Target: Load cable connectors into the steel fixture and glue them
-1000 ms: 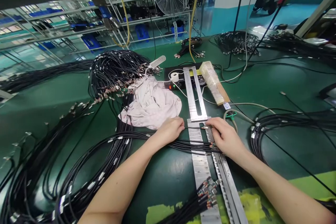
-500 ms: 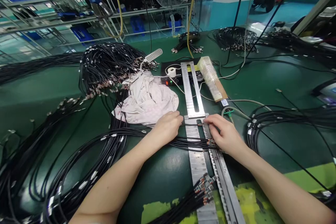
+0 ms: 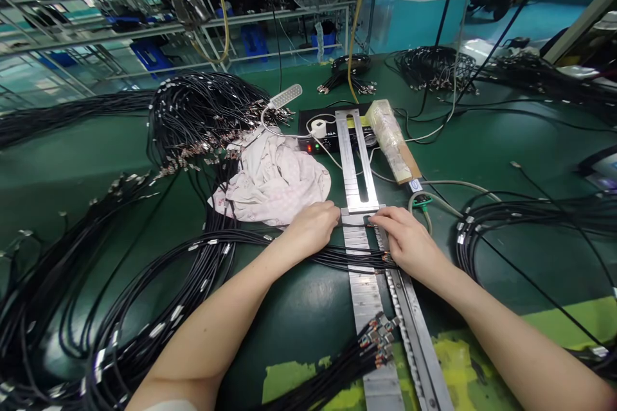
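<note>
1. As I look down through the head camera, the left forearm slants up from the bottom edge, and the left hand sits palm-down with fingers curled, pinching one black cable.
2. From the other side I see the right forearm angle in; the right hand stretches its fingers to that cable's tip, thumb set lower. I cannot tell whether they pinch it or merely touch.
3. The cable spans the gap between both hands, across the metal strip, just below the slotted plate.
4. I count one strip, one slotted plate, one rail, one cloth, one taped block and one lamp head on the worktop.
5. A cable bundle crosses the strip nearer me, and a connector bunch lies lower; overlap defeats my count in both.
6. Fingers partly cover the pinched cable's tip, the bottom edge crops the connector bunch, and the plate hides part of the black box.
</note>
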The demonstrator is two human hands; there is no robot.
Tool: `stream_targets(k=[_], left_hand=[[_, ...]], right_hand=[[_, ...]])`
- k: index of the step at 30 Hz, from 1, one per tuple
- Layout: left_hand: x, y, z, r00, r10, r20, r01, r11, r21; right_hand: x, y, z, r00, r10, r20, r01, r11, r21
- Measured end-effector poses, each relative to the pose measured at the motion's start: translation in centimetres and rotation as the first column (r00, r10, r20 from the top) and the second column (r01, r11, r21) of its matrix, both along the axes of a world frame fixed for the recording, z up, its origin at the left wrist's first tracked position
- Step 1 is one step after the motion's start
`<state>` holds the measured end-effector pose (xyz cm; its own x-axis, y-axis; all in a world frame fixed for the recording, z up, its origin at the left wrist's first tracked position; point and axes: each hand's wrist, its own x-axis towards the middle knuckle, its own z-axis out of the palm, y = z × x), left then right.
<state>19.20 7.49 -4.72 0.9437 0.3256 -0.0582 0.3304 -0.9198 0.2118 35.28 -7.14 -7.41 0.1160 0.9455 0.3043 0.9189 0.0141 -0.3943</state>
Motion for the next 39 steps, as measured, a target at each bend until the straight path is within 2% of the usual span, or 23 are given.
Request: stream_targets(k=[8,13,16,19,21,24,27,30,34,39], left_hand=[[-0.3,0.6,-0.8,0.996,-0.092,0.017,0.093,0.991,-0.094],[-1.1,-0.5,-0.3,0.993,-0.114,-0.030,0.117,0.982,0.145],[-1.2,-1.5,0.1,0.993,-0.105,-0.052,0.114,0.968,0.225],[-1.0,-2.2,0.4,0.990,-0.127,-0.057,0.137,0.962,0.235],[-0.7,-2.7,0.4,0.984,-0.164,-0.070,0.175,0.965,0.196],[-0.5,-3.0,0.2,0.979,-0.174,-0.104,0.184,0.979,0.091],[-0.5,-2.8,0.4,0.977,-0.171,-0.127,0.171,0.985,-0.012],[-0.8,-1.9,1.2,0.984,-0.156,-0.085,0.153,0.987,-0.040],[-1.5,-0.8,1.9,0.999,-0.024,-0.028,0.024,1.000,-0.016],[-1.3,-0.9,1.2,0.995,-0.007,-0.099,0.008,1.000,0.010]], right_hand=[[-0.4,0.5,0.0,0.951,0.107,0.291,-0.075,0.990,-0.119],[-0.9,0.9,0.4,0.930,0.101,0.355,-0.037,0.982,-0.184],[-0.6,1.0,0.3,0.944,0.116,0.308,-0.063,0.982,-0.176],[0.1,0.8,-0.2,0.980,0.102,0.168,-0.087,0.992,-0.092],[0.6,0.5,-0.3,0.997,0.073,0.005,-0.073,0.997,-0.008],[0.9,0.1,0.0,0.967,0.052,-0.248,-0.033,0.996,0.083],[1.1,-0.1,0.7,0.924,0.048,-0.379,-0.007,0.994,0.107],[1.1,-0.2,1.0,0.904,0.039,-0.426,0.007,0.994,0.107],[1.1,-0.2,0.8,0.916,0.026,-0.401,0.002,0.998,0.070],[0.9,-0.2,0.5,0.960,0.013,-0.281,0.007,0.998,0.069]])
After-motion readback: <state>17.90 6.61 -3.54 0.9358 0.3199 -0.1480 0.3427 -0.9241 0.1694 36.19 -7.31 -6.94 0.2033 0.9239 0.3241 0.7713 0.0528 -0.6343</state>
